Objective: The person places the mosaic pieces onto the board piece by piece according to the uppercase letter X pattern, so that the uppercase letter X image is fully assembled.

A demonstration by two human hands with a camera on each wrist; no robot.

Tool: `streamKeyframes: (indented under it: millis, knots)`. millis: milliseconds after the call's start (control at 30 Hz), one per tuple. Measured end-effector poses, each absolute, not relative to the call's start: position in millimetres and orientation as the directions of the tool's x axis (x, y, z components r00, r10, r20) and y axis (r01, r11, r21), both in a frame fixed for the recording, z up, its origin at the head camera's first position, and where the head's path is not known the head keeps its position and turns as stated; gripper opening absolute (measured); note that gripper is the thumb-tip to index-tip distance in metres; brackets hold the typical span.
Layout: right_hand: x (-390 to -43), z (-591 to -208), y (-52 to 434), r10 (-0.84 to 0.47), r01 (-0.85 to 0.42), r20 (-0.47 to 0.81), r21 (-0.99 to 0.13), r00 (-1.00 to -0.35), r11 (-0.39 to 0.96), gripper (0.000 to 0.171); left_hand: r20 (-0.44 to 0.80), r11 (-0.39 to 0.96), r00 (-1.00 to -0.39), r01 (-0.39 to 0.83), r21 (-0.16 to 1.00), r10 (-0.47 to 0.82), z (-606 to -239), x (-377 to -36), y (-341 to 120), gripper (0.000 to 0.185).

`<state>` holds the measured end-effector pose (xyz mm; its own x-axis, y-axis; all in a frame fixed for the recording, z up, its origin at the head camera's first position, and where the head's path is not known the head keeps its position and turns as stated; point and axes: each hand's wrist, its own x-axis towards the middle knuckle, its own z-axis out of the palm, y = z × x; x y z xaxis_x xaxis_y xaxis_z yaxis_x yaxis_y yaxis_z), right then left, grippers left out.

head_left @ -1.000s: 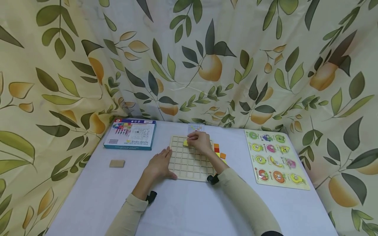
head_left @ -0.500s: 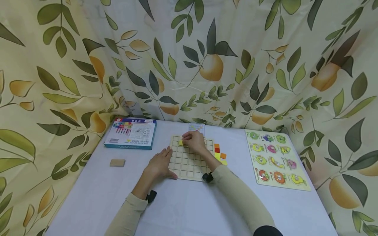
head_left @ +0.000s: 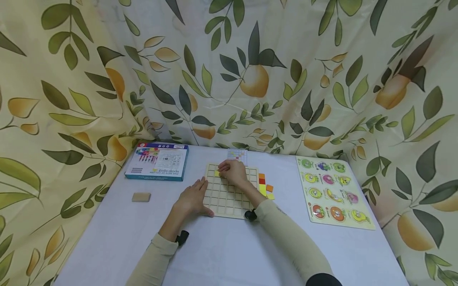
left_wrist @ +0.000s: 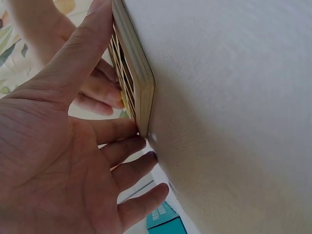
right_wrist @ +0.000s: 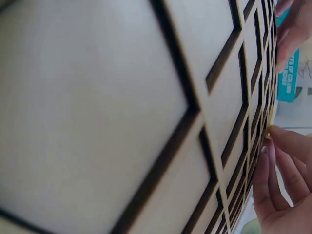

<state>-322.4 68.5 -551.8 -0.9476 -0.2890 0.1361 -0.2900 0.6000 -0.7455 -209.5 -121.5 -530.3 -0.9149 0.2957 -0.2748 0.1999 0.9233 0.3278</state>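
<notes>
A wooden grid board [head_left: 229,200] lies in the middle of the table. My right hand [head_left: 233,172] is over its far left part, pinching a small yellow tile [head_left: 216,174] between thumb and fingertips. The right wrist view shows these fingertips down at the grid, with the tile's thin yellow edge [right_wrist: 270,116] visible. My left hand [head_left: 191,198] rests at the near left corner of the board, fingers spread and fairly straight. Its fingertips touch the board's side [left_wrist: 142,92] in the left wrist view, while the thumb lies along the front edge.
Orange, red and yellow tiles [head_left: 262,188] lie along the board's right side. A printed grid card [head_left: 237,155] is behind the board. To the left are a boxed set [head_left: 157,163] and a wooden block [head_left: 141,197]; a fruit puzzle board [head_left: 334,192] lies on the right.
My right hand has moved left across the board's far rows with the yellow tile, most of it in the first half second. My left hand has stayed at the corner.
</notes>
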Motion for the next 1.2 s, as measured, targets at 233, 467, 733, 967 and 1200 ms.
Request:
streamKeyframes:
  millis: [233,467,733,967,1200]
  knots:
    - [-314,-545,74,-0.29,-0.271,0.116,-0.767,-0.95,0.582,0.021,-0.282,0.922,-0.913,0.193,0.336,0.294,-528,-208,-121,0.128]
    - [-297,-529,88,-0.267,-0.275,0.142,-0.774,-0.953,0.57,0.021,-0.273,0.915,-0.913,0.197,0.352,0.302,-526,-207,-122,0.127]
    - [-279,-519,116,-0.241,-0.307,0.202,-0.765,-0.949,0.566,0.019,-0.274,0.915,-0.914,0.191,0.356,0.298,-527,-207,-121,0.127]
    - [-263,-517,148,-0.179,-0.268,0.201,-0.749,-0.963,0.606,0.02,-0.266,0.911,-0.912,0.209,0.355,0.313,-527,-207,-120,0.128]
    - [-254,-523,177,-0.142,-0.244,0.202,-0.7,-0.969,0.671,0.021,-0.255,0.91,-0.918,0.202,0.362,0.305,-525,-204,-119,0.128]
